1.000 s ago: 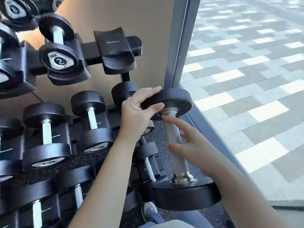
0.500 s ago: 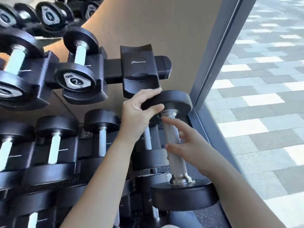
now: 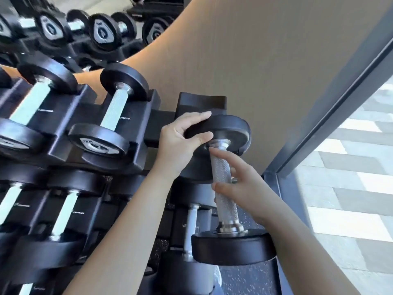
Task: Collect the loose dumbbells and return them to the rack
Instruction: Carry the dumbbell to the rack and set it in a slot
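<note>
On the left, the rack (image 3: 53,116) holds other dumbbells (image 3: 116,105) in rows. The left hand (image 3: 178,141) grabs the top round end of the dumbbell (image 3: 226,207), with fingers curled over it and the thumb under it. The dumbbell stands almost straight up in the air. It has black round ends and a shiny, bumpy silver bar. Its top end is just in front of a black cradle (image 3: 202,101) at the right end of the rack. The right hand (image 3: 248,192) holds the bar loosely, thumb across the front, fingers behind. Further right is a dark window frame (image 3: 340,107).
</note>
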Demonstrator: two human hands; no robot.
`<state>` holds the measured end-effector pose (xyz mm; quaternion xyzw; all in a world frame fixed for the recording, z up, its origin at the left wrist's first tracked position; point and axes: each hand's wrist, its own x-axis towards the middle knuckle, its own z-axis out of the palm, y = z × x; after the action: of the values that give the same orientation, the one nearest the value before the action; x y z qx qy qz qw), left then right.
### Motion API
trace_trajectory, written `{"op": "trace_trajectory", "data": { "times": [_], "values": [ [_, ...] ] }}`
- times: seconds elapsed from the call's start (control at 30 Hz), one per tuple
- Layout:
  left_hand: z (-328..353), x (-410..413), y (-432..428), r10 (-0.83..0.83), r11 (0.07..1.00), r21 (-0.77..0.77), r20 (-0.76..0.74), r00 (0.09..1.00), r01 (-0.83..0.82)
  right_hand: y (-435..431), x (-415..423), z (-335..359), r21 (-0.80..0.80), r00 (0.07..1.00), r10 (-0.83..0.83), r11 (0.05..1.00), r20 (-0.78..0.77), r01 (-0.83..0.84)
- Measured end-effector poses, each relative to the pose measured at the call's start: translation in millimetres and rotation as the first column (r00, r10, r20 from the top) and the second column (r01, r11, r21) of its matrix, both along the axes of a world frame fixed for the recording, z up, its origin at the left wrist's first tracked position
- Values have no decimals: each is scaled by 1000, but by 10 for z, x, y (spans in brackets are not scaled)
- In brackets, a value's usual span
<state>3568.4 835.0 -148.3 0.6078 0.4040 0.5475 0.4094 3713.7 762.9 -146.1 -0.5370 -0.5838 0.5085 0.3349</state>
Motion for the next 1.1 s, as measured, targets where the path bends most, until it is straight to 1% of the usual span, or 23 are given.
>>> {"op": "trace_trajectory", "data": {
  "times": [0.2, 0.47, 0.57, 0.7, 0.8, 0.97, 1.1],
  "values": [
    [92, 11, 558, 25, 999, 46, -26, 999, -23, 564, -12, 11, 23, 1000, -13, 1000, 6, 13],
    [149, -67, 1066, 32, 995, 97, -105, 994, -21, 1052, -212, -71, 59, 994, -84, 994, -68, 89],
    [115, -125, 1169, 44, 994, 101, -121, 992, -32, 1168, -272, -112, 67, 996, -82, 994, -47, 85],
    [58, -216, 1270, 59, 995, 90, -97, 994, -50, 1299, -331, -151, 92, 997, -71, 993, 8, 69],
    [56, -246, 1355, 72, 992, 107, -101, 992, -61, 1416, -371, -175, 111, 997, -74, 991, -8, 74],
    [50, -162, 1564, 116, 986, 137, -180, 977, -92, 1620, -389, -234, 106, 993, -111, 988, -24, 113],
    [14, -126, 1659, 158, 978, 174, -250, 955, -116, 1670, -370, -297, 70, 988, -151, 986, -36, 153]
  ]
}}
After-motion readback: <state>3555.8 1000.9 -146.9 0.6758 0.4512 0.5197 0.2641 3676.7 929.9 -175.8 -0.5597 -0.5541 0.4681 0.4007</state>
